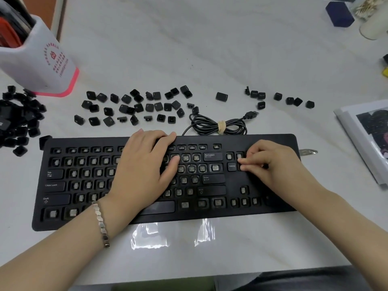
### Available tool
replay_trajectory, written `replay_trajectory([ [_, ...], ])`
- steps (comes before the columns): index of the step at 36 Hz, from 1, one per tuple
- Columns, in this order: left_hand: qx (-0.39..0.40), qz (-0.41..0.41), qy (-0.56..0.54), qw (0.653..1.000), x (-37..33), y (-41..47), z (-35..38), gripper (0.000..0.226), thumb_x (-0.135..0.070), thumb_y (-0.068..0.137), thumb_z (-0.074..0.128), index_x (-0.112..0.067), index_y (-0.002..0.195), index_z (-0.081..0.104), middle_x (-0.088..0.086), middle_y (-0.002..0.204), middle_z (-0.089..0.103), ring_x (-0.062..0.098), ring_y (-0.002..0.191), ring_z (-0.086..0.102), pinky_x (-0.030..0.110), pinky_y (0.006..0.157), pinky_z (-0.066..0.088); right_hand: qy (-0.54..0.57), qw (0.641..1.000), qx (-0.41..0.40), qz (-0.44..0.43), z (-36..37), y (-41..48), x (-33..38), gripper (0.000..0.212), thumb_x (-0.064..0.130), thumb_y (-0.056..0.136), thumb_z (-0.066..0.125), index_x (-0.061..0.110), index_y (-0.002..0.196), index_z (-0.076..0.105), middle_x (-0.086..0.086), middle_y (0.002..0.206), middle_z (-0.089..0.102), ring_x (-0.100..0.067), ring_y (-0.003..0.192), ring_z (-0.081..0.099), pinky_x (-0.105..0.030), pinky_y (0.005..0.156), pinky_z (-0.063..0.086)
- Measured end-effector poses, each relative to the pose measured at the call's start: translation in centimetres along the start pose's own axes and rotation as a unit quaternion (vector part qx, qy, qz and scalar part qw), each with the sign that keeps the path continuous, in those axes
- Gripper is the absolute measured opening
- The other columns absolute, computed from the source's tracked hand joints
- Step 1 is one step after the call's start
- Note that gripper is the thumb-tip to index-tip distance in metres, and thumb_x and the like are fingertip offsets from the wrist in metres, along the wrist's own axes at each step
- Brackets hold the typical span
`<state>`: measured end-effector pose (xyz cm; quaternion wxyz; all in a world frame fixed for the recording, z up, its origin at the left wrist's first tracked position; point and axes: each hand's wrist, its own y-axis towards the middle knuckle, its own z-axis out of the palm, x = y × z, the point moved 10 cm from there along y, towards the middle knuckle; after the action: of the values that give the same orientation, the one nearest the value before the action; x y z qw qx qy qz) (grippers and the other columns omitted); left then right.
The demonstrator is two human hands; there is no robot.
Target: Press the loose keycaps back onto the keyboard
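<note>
Keyboard point(262, 141), black plastic, lies near-centre on white bench point(189, 49). Left hand point(144, 164) rests flat on its middle, fingers extended, hiding several rows. Right hand point(270, 164) has fingertips bunched just right of the Delete key point(232, 166); cannot tell whether they pinch a keycap. Eight fitted caps show; other positions are bare square sockets. Loose keycaps point(126, 99) lie scattered on the far side; the left heap point(19, 122) is cut off by the frame edge.

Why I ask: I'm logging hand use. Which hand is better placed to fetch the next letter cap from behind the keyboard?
Left. The left hand lies flat and empty on the keyboard, just in front of the letter keycaps; the right hand has fingertips bunched beside the Delete key.
</note>
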<state>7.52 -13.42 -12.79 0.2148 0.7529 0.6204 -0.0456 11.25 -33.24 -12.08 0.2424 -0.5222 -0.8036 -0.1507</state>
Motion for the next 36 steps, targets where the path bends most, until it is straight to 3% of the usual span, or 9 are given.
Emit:
replay_trajectory([
  [3,0.004,-0.004,-0.001,1.000,0.1,-0.1,0.0,0.045,-0.034,0.090,0.045,-0.002,0.119,0.061,0.013,0.108,0.060,0.031,0.101,0.053,0.043,0.104,0.033,0.064,0.993,0.063,0.076,0.3,1.0,-1.0,0.010,0.008,0.068,0.079,0.014,0.075,0.075,0.013,0.069,0.057,0.012,0.066,0.052,-0.003,0.064,0.037],
  [6,0.005,-0.009,-0.003,1.000,0.1,-0.1,0.0,0.045,-0.034,0.090,0.045,-0.002,0.118,0.061,0.013,0.108,0.060,0.032,0.099,0.054,0.046,0.101,0.037,0.079,0.983,0.089,0.139,0.5,1.5,-1.9,0.020,0.011,0.065,0.081,0.026,0.065,0.069,0.014,0.064,0.061,0.010,0.056,0.052,-0.002,0.059,0.039],
  [10,0.013,-0.013,-0.003,1.000,0.1,-0.1,0.0,0.046,-0.035,0.090,0.044,-0.003,0.118,0.061,0.012,0.107,0.060,0.030,0.098,0.054,0.044,0.102,0.034,0.060,0.986,0.097,0.119,0.2,1.1,-0.9,0.013,0.013,0.070,0.078,0.023,0.069,0.070,0.009,0.071,0.067,0.004,0.064,0.057,-0.003,0.062,0.041],
  [13,0.020,-0.016,-0.004,1.000,0.2,-0.1,0.1,0.046,-0.036,0.090,0.043,-0.004,0.118,0.061,0.010,0.107,0.060,0.030,0.099,0.054,0.041,0.104,0.031,0.050,0.995,-0.015,0.084,-3.2,2.0,-0.6,0.001,0.016,0.077,0.072,0.017,0.078,0.073,0.007,0.075,0.066,-0.006,0.068,0.058,-0.006,0.068,0.041],
  [16,0.025,-0.019,-0.001,1.000,0.2,0.0,0.1,0.047,-0.037,0.089,0.043,-0.004,0.117,0.061,0.010,0.106,0.061,0.030,0.098,0.055,0.040,0.104,0.030,0.012,0.986,-0.138,0.092,-6.8,3.7,-2.5,0.011,0.011,0.082,0.067,0.012,0.091,0.072,0.001,0.084,0.063,-0.011,0.071,0.055,-0.008,0.068,0.039],
  [22,0.030,-0.023,0.000,0.999,0.1,0.0,0.1,0.047,-0.037,0.089,0.042,-0.004,0.116,0.062,0.009,0.105,0.061,0.030,0.097,0.055,0.039,0.104,0.029,-0.071,0.984,-0.080,0.144,-5.6,8.1,-6.6,0.025,0.011,0.083,0.065,0.011,0.108,0.067,-0.010,0.103,0.062,-0.019,0.083,0.054,-0.022,0.074,0.035],
  [29,0.035,-0.021,-0.003,0.999,0.1,0.0,0.1,0.047,-0.037,0.089,0.043,-0.005,0.117,0.062,0.009,0.105,0.061,0.030,0.095,0.055,0.039,0.103,0.030,-0.078,0.979,-0.083,0.167,-4.3,9.3,-7.4,0.018,0.010,0.080,0.066,0.007,0.097,0.070,-0.013,0.101,0.067,-0.028,0.099,0.057,-0.033,0.084,0.045],
  [33,0.038,-0.021,-0.002,0.999,0.1,0.1,0.1,0.047,-0.037,0.089,0.042,-0.005,0.116,0.062,0.010,0.105,0.061,0.029,0.096,0.055,0.038,0.102,0.030,-0.084,0.979,-0.107,0.152,-4.8,8.7,-7.0,0.020,0.009,0.082,0.063,0.005,0.101,0.070,-0.014,0.101,0.068,-0.026,0.096,0.061,-0.026,0.083,0.042],
  [36,0.039,-0.023,-0.006,0.999,0.1,0.1,0.1,0.047,-0.037,0.089,0.042,-0.005,0.116,0.062,0.010,0.104,0.061,0.028,0.096,0.055,0.038,0.102,0.029,-0.043,0.973,-0.176,0.143,-7.2,6.6,-5.9,0.022,0.006,0.082,0.060,0.005,0.101,0.071,-0.013,0.098,0.069,-0.023,0.088,0.063,-0.020,0.080,0.040],
])
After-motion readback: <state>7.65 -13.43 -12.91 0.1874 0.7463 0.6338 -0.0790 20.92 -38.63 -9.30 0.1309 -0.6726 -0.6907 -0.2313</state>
